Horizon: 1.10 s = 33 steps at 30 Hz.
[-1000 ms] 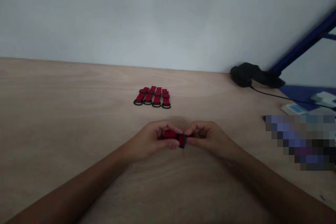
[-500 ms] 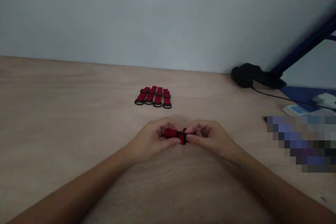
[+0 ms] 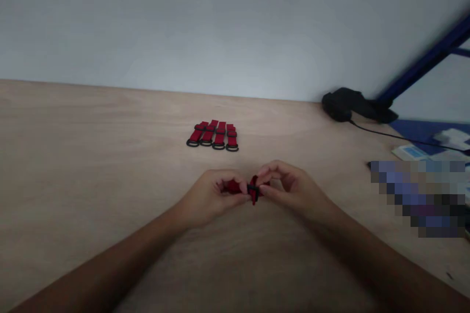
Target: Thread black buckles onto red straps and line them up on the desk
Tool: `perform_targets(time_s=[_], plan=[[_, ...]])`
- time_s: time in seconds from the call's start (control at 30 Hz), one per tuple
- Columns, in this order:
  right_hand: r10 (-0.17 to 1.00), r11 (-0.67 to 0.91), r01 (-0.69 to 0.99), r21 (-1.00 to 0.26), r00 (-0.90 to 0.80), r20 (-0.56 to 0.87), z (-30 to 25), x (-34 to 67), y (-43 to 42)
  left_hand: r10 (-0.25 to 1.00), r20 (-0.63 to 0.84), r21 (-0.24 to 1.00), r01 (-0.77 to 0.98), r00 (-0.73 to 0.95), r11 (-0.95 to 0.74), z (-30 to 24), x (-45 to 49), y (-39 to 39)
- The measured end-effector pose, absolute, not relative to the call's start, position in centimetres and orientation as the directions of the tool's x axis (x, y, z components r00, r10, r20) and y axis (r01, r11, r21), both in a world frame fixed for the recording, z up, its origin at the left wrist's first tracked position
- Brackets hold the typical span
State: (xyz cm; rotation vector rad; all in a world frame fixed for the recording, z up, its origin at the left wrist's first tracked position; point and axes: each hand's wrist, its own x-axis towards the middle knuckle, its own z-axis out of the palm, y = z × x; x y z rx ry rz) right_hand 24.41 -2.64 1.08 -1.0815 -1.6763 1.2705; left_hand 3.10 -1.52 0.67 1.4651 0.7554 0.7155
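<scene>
My left hand (image 3: 211,198) and my right hand (image 3: 293,190) meet just above the wooden tabletop, pinching a short red webbing strap with a black ring (image 3: 254,190) between their fingers. Part of the strap is hidden by my fingers, and the black ring crosses a red loop. Further back, beyond my hands, several matching red straps with black D-rings (image 3: 213,136) lie side by side in a neat row, out of reach of my fingertips.
The light wood table (image 3: 91,122) ends at a pale wall. At the back right sit a black device (image 3: 347,105) with a thin black cable and a dark blue bar (image 3: 426,58). A pixelated patch (image 3: 418,198) hides the right side, with a card (image 3: 411,152) behind it.
My right hand has lifted and turned slightly. The strap has twisted, with its red end now standing more upright at the black ring. The row of straps has not moved.
</scene>
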Motion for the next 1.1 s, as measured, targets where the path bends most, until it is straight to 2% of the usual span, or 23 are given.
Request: perform_targets(time_s=[0.17, 0.27, 0.33, 0.4, 0.5, 0.57, 0.67, 0.87, 0.97, 1.03, 1.1], plan=[[0.952, 0.254, 0.319, -0.913, -0.247, 0.178, 0.8, 24.2, -2.7, 0.825, 0.137, 0.967, 0.107, 0.548, -0.231, 1.0, 3.1, -1.7], [0.949, 0.278, 0.380, -0.882, -0.250, 0.192, 1.1, 23.9, -2.8, 0.850, 0.175, 0.932, 0.195, 0.497, -0.305, 0.7, 3.3, -1.7], [0.924, 0.352, 0.418, -0.837, -0.299, 0.239, 1.2, 23.7, -3.0, 0.851, 0.183, 0.924, 0.209, 0.492, -0.319, 0.5, 3.4, -1.6], [0.861, 0.486, 0.459, -0.744, -0.395, 0.319, 1.1, 23.5, -3.1, 0.843, 0.179, 0.933, 0.185, 0.507, -0.310, 0.5, 3.4, -1.6], [0.759, 0.650, 0.547, -0.527, -0.509, 0.407, 0.6, 23.3, -3.1, 0.825, 0.142, 0.944, 0.176, 0.547, -0.279, 0.6, 3.2, -1.6], [0.723, 0.689, 0.601, -0.406, -0.524, 0.451, 0.2, 23.2, -3.1, 0.813, 0.110, 0.954, 0.169, 0.572, -0.248, 0.8, 3.1, -1.6], [0.689, 0.709, 0.632, -0.314, -0.522, 0.504, 0.2, 23.2, -3.2, 0.808, 0.081, 0.975, 0.120, 0.583, -0.185, 0.8, 2.9, -1.5], [0.699, 0.702, 0.600, -0.384, -0.475, 0.534, 0.2, 23.4, -3.2, 0.834, 0.030, 0.993, 0.079, 0.551, -0.088, 0.7, 2.6, -1.2], [0.686, 0.713, 0.593, -0.374, -0.482, 0.545, 0.0, 23.5, -3.0, 0.827, 0.034, 0.996, 0.046, 0.561, -0.072, 0.8, 2.7, -1.1], [0.704, 0.703, 0.568, -0.427, -0.477, 0.525, 0.1, 23.5, -2.9, 0.821, 0.020, 0.998, 0.042, 0.571, -0.054, 0.9, 2.8, -1.1], [0.744, 0.668, 0.515, -0.537, -0.468, 0.477, 0.4, 23.4, -2.9, 0.822, 0.001, 0.999, 0.041, 0.570, -0.030, 0.9, 2.9, -1.0]])
